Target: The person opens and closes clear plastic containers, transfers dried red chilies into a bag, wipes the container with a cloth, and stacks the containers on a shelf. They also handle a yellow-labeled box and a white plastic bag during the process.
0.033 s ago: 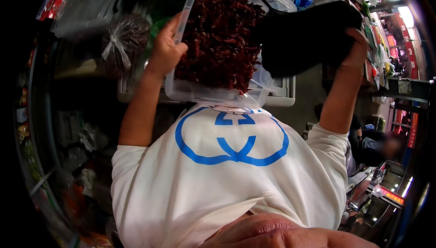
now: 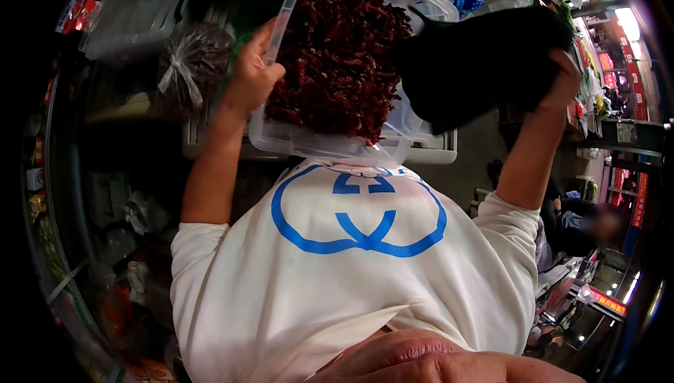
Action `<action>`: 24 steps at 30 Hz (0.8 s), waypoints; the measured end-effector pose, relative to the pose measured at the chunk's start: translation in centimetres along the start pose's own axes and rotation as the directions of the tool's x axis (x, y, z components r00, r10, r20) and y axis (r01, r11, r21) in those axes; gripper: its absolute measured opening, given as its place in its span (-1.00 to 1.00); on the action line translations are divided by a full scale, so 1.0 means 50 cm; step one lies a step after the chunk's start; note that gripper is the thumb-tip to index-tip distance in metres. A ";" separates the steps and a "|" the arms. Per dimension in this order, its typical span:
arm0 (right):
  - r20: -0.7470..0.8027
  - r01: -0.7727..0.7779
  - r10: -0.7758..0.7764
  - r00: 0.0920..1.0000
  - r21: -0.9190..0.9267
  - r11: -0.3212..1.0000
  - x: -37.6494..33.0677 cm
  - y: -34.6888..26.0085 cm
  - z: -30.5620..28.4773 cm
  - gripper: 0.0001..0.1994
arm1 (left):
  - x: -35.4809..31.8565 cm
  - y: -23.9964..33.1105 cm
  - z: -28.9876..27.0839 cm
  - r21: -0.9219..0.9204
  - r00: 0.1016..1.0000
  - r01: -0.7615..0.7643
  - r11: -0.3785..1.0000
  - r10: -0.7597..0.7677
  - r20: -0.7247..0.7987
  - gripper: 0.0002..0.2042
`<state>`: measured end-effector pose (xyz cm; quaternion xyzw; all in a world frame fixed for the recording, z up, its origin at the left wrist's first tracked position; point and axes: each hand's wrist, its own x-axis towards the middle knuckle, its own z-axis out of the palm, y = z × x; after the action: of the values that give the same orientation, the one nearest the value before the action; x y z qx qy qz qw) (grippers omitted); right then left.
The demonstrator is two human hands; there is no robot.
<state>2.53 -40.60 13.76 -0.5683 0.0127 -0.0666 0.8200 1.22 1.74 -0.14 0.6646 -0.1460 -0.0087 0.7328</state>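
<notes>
A clear plastic box (image 2: 323,146) stands in front of my chest, tilted a little. Dried red chillies (image 2: 337,60) fill much of it in a dark heap. My left hand (image 2: 254,74) is closed on the box's left rim, thumb on the near side. In my right hand (image 2: 562,82) is a limp black bag (image 2: 484,63), gripped by its right end. The bag hangs over the box's right side and hides part of it. Its inside is too dark to make out.
A knotted clear bag with dark contents (image 2: 191,63) lies left of the box. Clear plastic containers (image 2: 133,21) stand at the far left. A pale ledge (image 2: 439,153) shows under the box. Goods line both sides; a person (image 2: 579,225) is at the right.
My right hand has moved slightly right and down, and the black bag has shifted and tilted with it. The box and my left hand have moved a little to the left.
</notes>
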 end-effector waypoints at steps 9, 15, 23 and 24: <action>-0.009 0.411 -0.414 0.910 0.137 0.901 0.009 0.004 -0.222 -0.59 | 0.080 0.059 -0.049 0.207 0.972 -0.066 0.976 0.016 0.235 -0.34; 0.277 -0.227 0.115 0.954 0.419 0.879 0.095 0.200 -0.132 -0.51 | 0.105 0.070 -0.012 0.279 0.942 -0.037 0.960 -0.060 0.330 -0.31; 0.254 -0.567 0.566 0.785 -0.075 0.820 0.252 0.251 -0.091 -0.56 | 0.147 0.042 -0.016 0.323 0.902 -0.158 0.933 0.004 0.431 -0.29; 0.180 -0.572 0.598 0.781 -0.177 0.801 0.268 0.251 -0.077 -0.57 | 0.150 0.047 -0.012 0.334 0.907 -0.120 0.935 -0.034 0.420 -0.28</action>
<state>16.60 -41.49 1.41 -0.5853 0.0988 0.2575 0.7625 8.09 1.03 3.64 0.7639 -0.3139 -0.1083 0.5534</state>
